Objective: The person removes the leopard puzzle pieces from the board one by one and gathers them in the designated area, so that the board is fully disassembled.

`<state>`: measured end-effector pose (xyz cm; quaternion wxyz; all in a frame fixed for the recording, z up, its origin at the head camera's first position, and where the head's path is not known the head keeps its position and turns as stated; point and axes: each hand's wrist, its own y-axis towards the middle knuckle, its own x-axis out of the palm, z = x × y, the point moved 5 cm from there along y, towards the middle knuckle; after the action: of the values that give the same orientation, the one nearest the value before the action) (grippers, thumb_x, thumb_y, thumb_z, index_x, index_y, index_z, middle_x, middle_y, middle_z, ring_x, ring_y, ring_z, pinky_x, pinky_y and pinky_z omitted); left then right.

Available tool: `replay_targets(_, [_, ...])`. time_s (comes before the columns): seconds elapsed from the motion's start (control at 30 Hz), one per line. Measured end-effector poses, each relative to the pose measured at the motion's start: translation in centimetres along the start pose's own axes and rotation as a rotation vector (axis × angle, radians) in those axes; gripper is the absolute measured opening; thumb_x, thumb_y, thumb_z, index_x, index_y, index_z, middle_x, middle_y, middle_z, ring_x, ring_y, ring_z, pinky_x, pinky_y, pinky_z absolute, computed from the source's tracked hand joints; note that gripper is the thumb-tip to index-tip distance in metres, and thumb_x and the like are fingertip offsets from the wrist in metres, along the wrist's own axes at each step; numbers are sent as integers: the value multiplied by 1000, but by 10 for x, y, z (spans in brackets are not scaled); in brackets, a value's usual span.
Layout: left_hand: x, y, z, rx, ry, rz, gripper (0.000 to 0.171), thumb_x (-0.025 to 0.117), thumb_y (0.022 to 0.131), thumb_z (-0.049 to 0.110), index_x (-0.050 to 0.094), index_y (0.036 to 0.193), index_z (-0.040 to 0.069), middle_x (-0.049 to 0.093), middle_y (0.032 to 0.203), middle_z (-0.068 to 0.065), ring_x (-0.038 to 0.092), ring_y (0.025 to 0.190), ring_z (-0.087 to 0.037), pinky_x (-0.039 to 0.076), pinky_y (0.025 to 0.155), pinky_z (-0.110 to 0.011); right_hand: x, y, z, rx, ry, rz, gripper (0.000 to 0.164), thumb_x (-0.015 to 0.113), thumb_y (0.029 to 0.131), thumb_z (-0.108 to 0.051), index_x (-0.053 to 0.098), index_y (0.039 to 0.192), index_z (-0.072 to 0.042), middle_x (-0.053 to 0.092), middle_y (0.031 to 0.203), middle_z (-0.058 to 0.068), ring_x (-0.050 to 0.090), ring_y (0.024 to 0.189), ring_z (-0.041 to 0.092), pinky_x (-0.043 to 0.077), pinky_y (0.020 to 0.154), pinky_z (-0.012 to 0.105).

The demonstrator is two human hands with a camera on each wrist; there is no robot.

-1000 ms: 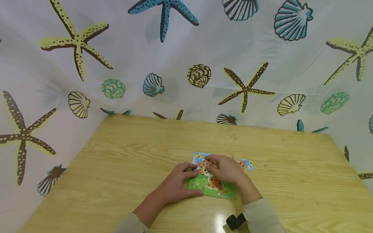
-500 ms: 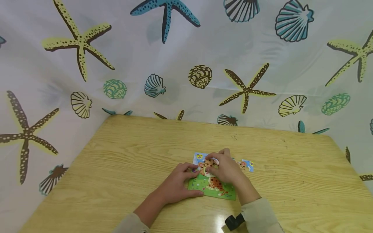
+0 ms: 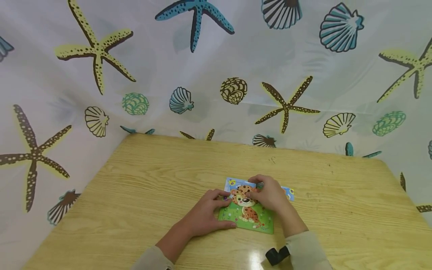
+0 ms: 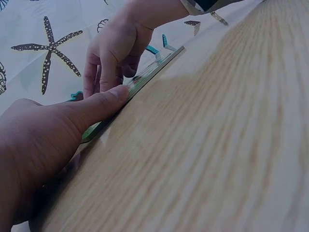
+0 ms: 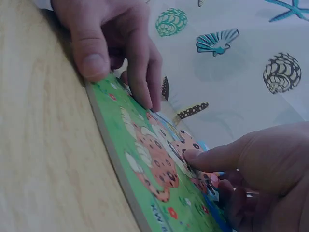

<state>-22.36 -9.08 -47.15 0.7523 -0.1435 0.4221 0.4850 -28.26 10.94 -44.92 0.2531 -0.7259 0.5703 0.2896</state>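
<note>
Under the right hand [image 3: 271, 195] (grasp unclear) lies the puzzle [image 3: 248, 213] the left hand [image 3: 206, 214] grips.

A pale cloth [image 3: 206, 67] rises beyond the far edge of the wood-grained desk [image 3: 162, 165] and along its left and right sides. Printed across it are a blue starfish [image 3: 198, 6], a yellow starfish [image 3: 98, 50] to the left and a blue shell [image 3: 341, 28] to the right. White glare [image 3: 255, 258] marks the desk's near part.

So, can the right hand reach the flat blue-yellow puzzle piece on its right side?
Probably yes: the right hand is close to that piece, and nothing visible blocks the way, though its thumb touches the green leopard puzzle.
</note>
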Motion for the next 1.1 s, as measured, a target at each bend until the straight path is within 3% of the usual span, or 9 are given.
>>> replay_targets(0.13, [-1, 0, -1, 0, 3, -4, 77, 80, 77, 58, 64, 134, 9, 53, 142, 1, 46, 129, -19, 44, 106, -43, -4, 0, 2, -27, 36, -50, 29, 70, 93, -16, 67, 122, -14, 67, 110, 8, 59, 77, 14, 48, 69, 32])
replay_targets(0.33, [-2, 2, -2, -5, 12, 3, 78, 80, 76, 58, 64, 134, 9, 53, 143, 1, 46, 130, -20, 43, 107, -44, -8, -3, -2, -52, 68, -124, 27, 59, 100, -8, 64, 127, -14, 63, 102, 10, 60, 62, 16, 51, 58, 30])
replay_targets(0.57, [0, 1, -1, -5, 1, 6, 77, 82, 76, 55, 64, 134, 8, 53, 143, 0, 46, 129, -20, 43, 107, -44, -10, -3, 1, -10, 87, -98, 22, 59, 100, -10, 68, 120, -10, 66, 101, 10, 64, 68, 15, 53, 62, 29])
replay_targets(0.83, [0, 0, -1, -1, 0, -5, 77, 79, 77, 59, 64, 135, 10, 54, 142, 1, 47, 128, -19, 43, 106, -44, -12, -1, 6, 19, 103, -42, 13, 65, 97, -14, 72, 103, -5, 71, 91, 5, 64, 77, 12, 51, 75, 30])
replay_targets(0.97, [0, 0, -1, 1, -5, -11, 76, 80, 77, 58, 64, 135, 10, 54, 141, 1, 47, 128, -19, 44, 106, -44, -12, 0, 9, 34, 130, -38, 15, 66, 97, -14, 73, 105, -4, 72, 87, 5, 63, 75, 12, 50, 73, 29])
replay_targets(1.1, [2, 0, 1, 32, 67, -36, 72, 75, 82, 59, 59, 141, 21, 53, 141, -1, 46, 125, -19, 43, 104, -44, -12, 0, 10, 56, 177, -33, 18, 64, 98, -13, 72, 111, -2, 71, 85, 7, 64, 71, 12, 52, 68, 27])
